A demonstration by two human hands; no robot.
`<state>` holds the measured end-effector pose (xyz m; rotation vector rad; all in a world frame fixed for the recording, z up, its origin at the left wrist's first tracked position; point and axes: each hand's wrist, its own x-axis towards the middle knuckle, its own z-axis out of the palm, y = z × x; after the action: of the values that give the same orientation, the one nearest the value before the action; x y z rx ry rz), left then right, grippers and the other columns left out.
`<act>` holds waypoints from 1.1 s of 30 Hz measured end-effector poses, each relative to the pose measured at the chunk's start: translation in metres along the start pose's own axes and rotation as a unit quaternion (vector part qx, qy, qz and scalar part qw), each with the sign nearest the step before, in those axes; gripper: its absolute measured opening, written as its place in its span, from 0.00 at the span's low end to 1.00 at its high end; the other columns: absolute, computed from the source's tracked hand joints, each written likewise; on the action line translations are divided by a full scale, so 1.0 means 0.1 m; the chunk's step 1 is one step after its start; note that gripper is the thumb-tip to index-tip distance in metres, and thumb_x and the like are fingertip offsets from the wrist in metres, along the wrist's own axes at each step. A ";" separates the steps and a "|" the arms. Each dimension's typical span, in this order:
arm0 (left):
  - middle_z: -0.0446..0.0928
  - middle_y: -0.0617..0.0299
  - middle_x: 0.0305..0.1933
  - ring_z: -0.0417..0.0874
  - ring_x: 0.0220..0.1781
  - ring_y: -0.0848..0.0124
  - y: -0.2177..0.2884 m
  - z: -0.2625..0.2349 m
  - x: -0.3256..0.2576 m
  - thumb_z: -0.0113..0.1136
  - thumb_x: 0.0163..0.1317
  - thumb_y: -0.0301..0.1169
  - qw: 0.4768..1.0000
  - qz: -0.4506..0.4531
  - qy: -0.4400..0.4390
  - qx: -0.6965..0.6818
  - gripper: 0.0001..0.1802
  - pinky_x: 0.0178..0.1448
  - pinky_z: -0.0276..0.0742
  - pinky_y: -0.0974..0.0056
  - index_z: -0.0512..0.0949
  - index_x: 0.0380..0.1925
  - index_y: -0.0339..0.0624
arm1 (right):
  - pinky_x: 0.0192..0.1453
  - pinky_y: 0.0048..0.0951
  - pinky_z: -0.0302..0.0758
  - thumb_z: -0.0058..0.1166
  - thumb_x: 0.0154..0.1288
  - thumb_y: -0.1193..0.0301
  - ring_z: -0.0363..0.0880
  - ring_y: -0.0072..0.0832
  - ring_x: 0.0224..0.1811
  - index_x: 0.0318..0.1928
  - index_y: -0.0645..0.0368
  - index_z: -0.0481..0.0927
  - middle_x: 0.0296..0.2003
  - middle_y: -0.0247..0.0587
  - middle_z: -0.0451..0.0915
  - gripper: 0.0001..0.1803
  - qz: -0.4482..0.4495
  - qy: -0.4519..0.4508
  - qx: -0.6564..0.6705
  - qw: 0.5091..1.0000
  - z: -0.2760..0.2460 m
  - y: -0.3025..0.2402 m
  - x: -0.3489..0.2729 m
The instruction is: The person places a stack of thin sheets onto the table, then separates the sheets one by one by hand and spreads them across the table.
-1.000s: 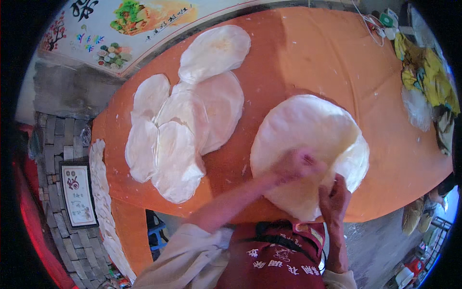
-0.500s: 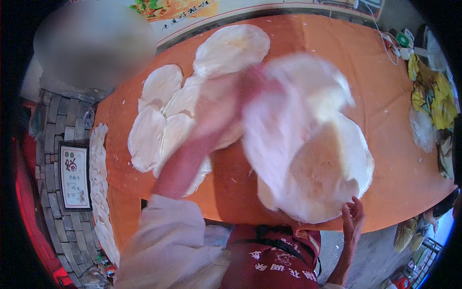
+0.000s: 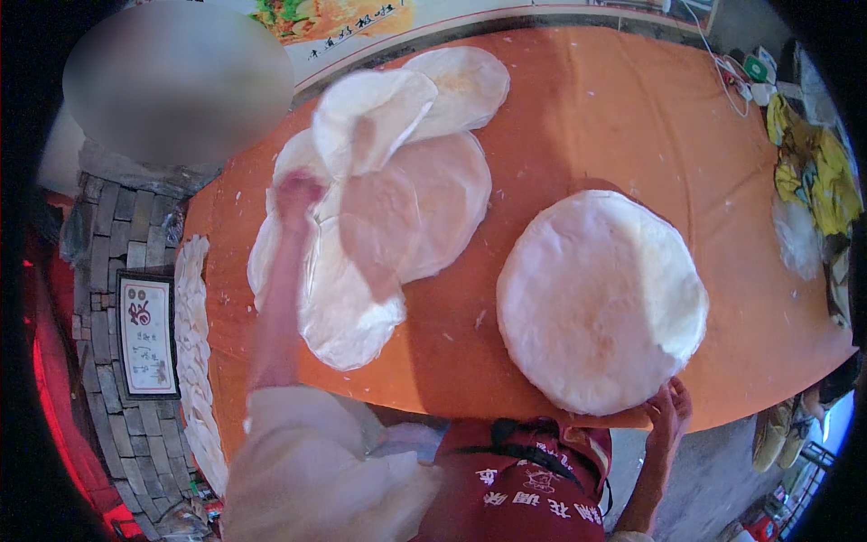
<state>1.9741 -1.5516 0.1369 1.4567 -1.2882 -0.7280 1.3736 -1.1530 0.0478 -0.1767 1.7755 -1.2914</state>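
On the right of the orange table lies a round stack of thin, pale dough sheets [image 3: 587, 307]. At its near right edge my right hand [image 3: 670, 411] has its fingers curled against the rim, closed on the edge of a sheet. My left hand [image 3: 298, 196], smeared by motion, reaches over the spread-out sheets on the left; its fingers cannot be made out. Beside it a dough sheet [image 3: 375, 122] with a slightly blurred edge overlaps a far sheet [image 3: 465, 90]. Nearer, a wide sheet [image 3: 442, 203] and a long one [image 3: 352, 316] also overlap.
The orange cloth [image 3: 750, 298] covers the table. White strips [image 3: 194, 352] run along its left edge. A framed sign [image 3: 147, 334] stands against grey bricks. At the right lie yellow cloth or plastic [image 3: 826, 172] and a white cable [image 3: 713, 45]. A person with a blurred head is at the far left.
My left hand has swung leftward from the stack, and sheets now lie over the left group that were not there before. My right hand has moved in against the stack's edge.
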 end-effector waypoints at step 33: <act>0.79 0.60 0.38 0.79 0.37 0.74 0.94 3.40 -3.32 0.53 0.49 0.24 0.875 -0.153 -0.442 -0.126 0.19 0.42 0.77 0.68 0.76 0.44 0.33 | 0.36 0.27 0.77 0.59 0.54 0.74 0.80 0.31 0.39 0.52 0.67 0.69 0.40 0.48 0.80 0.24 -0.090 0.021 -0.168 0.981 0.38 -0.14 0.18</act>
<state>1.5514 -1.3264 0.0638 1.1327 -1.5385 -1.8529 1.3848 -1.1958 0.0472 -0.5130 2.0438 -1.1157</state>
